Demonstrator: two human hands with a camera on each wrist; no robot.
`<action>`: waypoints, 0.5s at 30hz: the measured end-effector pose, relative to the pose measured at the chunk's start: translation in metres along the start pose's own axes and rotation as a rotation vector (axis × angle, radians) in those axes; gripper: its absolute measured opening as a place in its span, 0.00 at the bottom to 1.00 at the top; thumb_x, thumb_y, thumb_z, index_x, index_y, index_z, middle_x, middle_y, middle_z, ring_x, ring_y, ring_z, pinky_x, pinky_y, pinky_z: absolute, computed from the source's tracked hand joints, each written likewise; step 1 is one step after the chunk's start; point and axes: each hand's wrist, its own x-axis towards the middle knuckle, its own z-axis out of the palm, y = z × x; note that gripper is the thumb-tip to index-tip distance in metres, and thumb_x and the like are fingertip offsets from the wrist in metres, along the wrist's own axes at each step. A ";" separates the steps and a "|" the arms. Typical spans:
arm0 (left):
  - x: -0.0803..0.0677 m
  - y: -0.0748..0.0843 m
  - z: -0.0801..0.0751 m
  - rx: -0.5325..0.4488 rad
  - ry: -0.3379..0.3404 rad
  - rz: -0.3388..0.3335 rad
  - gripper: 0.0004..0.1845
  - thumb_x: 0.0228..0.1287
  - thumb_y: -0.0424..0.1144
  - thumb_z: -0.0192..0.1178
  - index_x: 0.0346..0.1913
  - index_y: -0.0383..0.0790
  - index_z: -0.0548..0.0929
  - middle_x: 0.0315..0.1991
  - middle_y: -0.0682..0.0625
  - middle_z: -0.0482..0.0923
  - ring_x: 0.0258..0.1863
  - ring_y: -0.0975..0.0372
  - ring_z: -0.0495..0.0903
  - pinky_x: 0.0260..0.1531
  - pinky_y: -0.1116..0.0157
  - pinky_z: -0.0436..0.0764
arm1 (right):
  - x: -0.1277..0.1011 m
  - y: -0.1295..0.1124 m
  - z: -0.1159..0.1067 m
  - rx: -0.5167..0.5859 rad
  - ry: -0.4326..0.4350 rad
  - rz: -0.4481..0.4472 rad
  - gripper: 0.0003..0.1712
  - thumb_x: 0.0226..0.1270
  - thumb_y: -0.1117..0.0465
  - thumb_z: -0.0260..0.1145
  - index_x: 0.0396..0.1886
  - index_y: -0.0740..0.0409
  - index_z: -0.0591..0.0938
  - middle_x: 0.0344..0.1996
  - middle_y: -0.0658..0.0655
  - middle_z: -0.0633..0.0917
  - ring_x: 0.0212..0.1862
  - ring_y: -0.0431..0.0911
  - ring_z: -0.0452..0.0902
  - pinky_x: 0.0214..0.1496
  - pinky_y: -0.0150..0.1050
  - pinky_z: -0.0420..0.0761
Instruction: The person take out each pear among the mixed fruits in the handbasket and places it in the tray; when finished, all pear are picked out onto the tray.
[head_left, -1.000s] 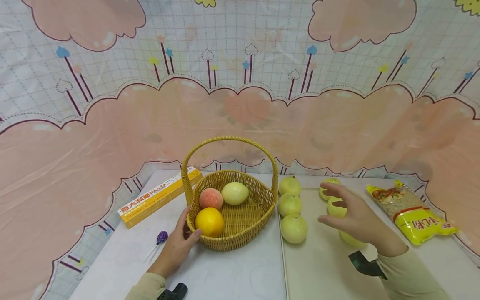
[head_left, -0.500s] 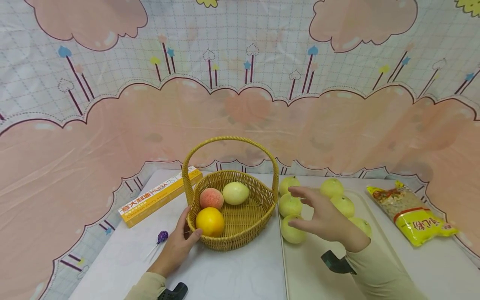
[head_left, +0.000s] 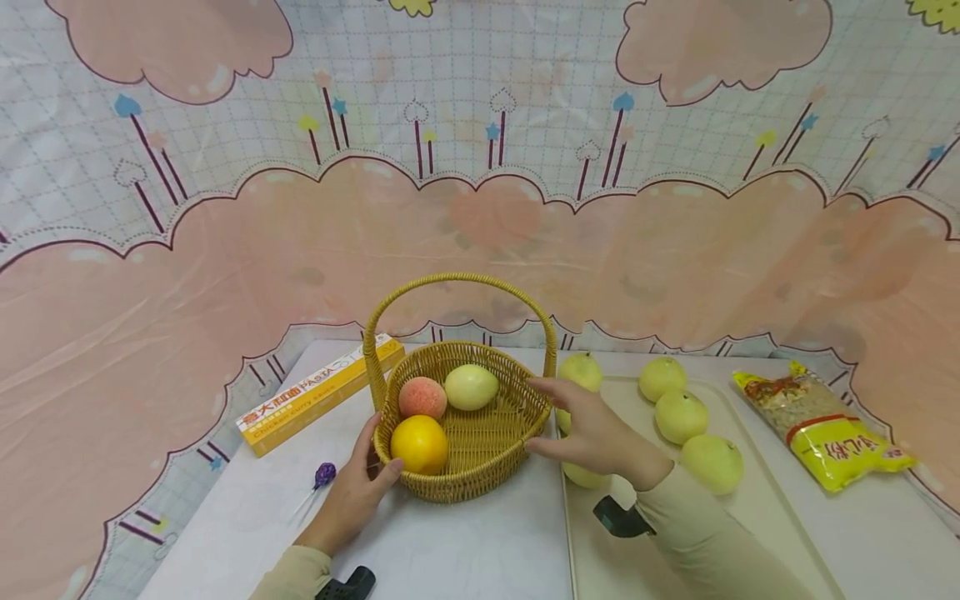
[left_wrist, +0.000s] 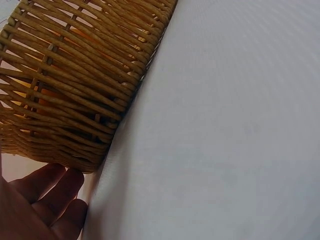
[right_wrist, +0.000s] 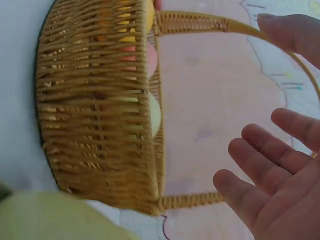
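A woven basket [head_left: 480, 467] with a tall arched handle stands on the white table. Inside lie an orange [head_left: 418, 445], a peach [head_left: 422, 397] and a pale green fruit [head_left: 471, 387]. My left hand [head_left: 358, 492] holds the basket's left side, thumb at the rim by the orange and fingers along the outer wall. In the left wrist view, fingertips [left_wrist: 70, 182] meet the lower weave. At the basket's right side, my right hand [head_left: 596, 433] hovers with thumb and fingers spread and nothing between them. In the right wrist view its fingers [right_wrist: 265, 155] are apart from the weave.
Several pale green round fruits [head_left: 681, 415] sit in two rows on a cream tray [head_left: 675, 550] at right, some partly behind my right hand. A yellow food packet [head_left: 825, 425] lies beyond. Left are a pasta box [head_left: 318, 392] and a purple lollipop [head_left: 324, 475].
My right hand has moved left from above the tray's right row of fruits to the basket's right rim. The left hand and basket have stayed in place.
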 end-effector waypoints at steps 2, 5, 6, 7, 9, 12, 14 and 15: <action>0.000 0.000 0.000 0.000 0.001 0.000 0.42 0.57 0.63 0.50 0.69 0.60 0.41 0.63 0.40 0.60 0.54 0.53 0.68 0.54 0.53 0.67 | 0.006 0.000 0.005 -0.011 -0.009 0.009 0.43 0.49 0.47 0.69 0.62 0.61 0.65 0.59 0.53 0.68 0.59 0.44 0.63 0.57 0.42 0.68; 0.000 0.000 0.000 -0.001 0.000 0.001 0.42 0.57 0.63 0.49 0.69 0.60 0.41 0.63 0.40 0.60 0.54 0.53 0.68 0.54 0.53 0.67 | 0.015 0.001 0.013 -0.007 -0.019 0.019 0.43 0.49 0.47 0.69 0.61 0.61 0.65 0.58 0.54 0.69 0.58 0.45 0.63 0.56 0.44 0.69; 0.000 0.000 0.000 -0.001 -0.001 0.001 0.42 0.57 0.63 0.49 0.69 0.60 0.41 0.63 0.40 0.60 0.54 0.53 0.68 0.54 0.53 0.67 | 0.018 0.001 0.015 -0.005 -0.023 0.026 0.43 0.48 0.47 0.70 0.62 0.61 0.65 0.58 0.54 0.69 0.58 0.45 0.64 0.55 0.44 0.69; 0.000 0.001 0.000 -0.001 -0.002 0.002 0.42 0.57 0.63 0.49 0.69 0.60 0.41 0.63 0.40 0.59 0.54 0.53 0.67 0.54 0.53 0.66 | 0.020 0.001 0.018 0.004 -0.026 0.036 0.43 0.48 0.48 0.70 0.61 0.62 0.65 0.58 0.54 0.69 0.58 0.45 0.64 0.56 0.44 0.69; 0.000 0.001 0.000 0.000 -0.002 0.001 0.42 0.57 0.63 0.49 0.69 0.60 0.41 0.63 0.40 0.60 0.54 0.52 0.68 0.54 0.52 0.67 | 0.025 0.002 0.023 0.020 -0.034 0.060 0.43 0.47 0.47 0.70 0.61 0.61 0.66 0.59 0.54 0.69 0.58 0.45 0.64 0.56 0.43 0.68; -0.001 0.001 0.000 0.006 0.000 -0.003 0.42 0.57 0.63 0.49 0.69 0.60 0.41 0.62 0.40 0.60 0.54 0.52 0.68 0.54 0.52 0.67 | 0.031 0.004 0.031 0.012 -0.044 0.093 0.44 0.47 0.44 0.70 0.62 0.59 0.66 0.59 0.51 0.68 0.59 0.44 0.63 0.58 0.41 0.65; -0.001 0.001 0.000 0.010 0.003 -0.004 0.41 0.57 0.63 0.49 0.69 0.60 0.41 0.62 0.40 0.61 0.54 0.52 0.68 0.54 0.52 0.67 | 0.035 0.004 0.034 0.013 -0.043 0.109 0.45 0.46 0.42 0.69 0.62 0.58 0.66 0.59 0.50 0.68 0.59 0.43 0.62 0.59 0.41 0.65; -0.001 0.001 0.000 0.013 0.004 -0.004 0.41 0.57 0.63 0.49 0.69 0.60 0.41 0.62 0.40 0.61 0.54 0.52 0.68 0.54 0.52 0.67 | 0.036 0.004 0.035 0.010 -0.042 0.112 0.45 0.46 0.42 0.69 0.62 0.57 0.66 0.59 0.50 0.68 0.59 0.43 0.62 0.59 0.41 0.64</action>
